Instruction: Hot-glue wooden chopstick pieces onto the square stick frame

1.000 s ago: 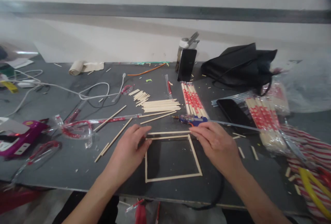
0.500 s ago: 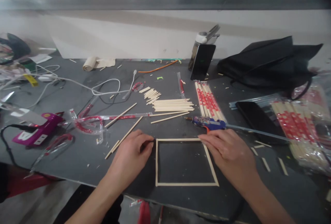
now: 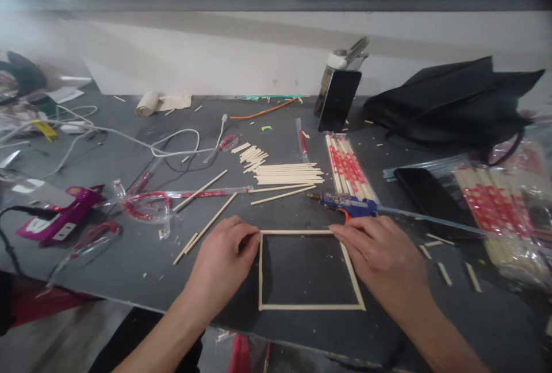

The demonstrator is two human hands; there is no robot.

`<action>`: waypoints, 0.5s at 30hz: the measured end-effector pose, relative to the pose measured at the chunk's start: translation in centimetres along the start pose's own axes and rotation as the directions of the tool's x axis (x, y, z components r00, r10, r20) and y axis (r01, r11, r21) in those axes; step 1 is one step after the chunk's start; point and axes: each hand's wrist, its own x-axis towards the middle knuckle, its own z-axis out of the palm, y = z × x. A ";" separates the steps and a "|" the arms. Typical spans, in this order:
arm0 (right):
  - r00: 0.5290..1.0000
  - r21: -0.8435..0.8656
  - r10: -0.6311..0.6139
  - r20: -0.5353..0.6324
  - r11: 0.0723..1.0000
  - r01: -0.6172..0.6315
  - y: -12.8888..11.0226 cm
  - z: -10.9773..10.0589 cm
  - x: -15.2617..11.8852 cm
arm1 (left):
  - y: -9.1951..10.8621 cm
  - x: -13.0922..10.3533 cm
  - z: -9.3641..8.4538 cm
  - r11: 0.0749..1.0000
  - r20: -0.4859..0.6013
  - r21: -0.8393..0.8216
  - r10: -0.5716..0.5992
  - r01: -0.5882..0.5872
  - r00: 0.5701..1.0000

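A rectangular frame of thin wooden sticks (image 3: 312, 307) lies flat on the dark table near its front edge. My left hand (image 3: 225, 253) has its thumb and fingertips closed on the frame's far left corner. At the far right corner, the fingers of my right hand (image 3: 384, 253) are pressed together on the stick joint, partly hiding it. Just beyond my right hand rests a blue glue gun (image 3: 361, 207), its nozzle pointing left and a long clear glue stick trailing from its back. Loose wooden sticks (image 3: 287, 175) lie in a row past the frame.
Short cut sticks (image 3: 252, 156) and a wrapped chopstick pack (image 3: 350, 166) lie farther back. A purple tool (image 3: 64, 218) with a cord sits at left. On the right are a dark phone (image 3: 425, 197), more packed chopsticks (image 3: 495, 200) and a black bag (image 3: 444, 108). Another phone (image 3: 340, 100) leans on a bottle.
My left fingertips have moved slightly right, from just beside the frame's far left corner onto it. My right hand stays at the far right corner.
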 end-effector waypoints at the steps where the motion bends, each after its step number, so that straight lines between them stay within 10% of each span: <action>1: 1.000 0.000 0.001 0.004 1.000 -0.001 0.0 0.0 0.0 | 0.0 0.0 0.0 1.000 -0.006 0.006 -0.002 0.002 1.000; 15: 0.982 0.022 0.174 -0.079 0.985 -0.173 -1.1 -1.4 -0.5 | -0.5 0.1 0.2 1.000 -0.001 0.015 0.015 -0.015 1.000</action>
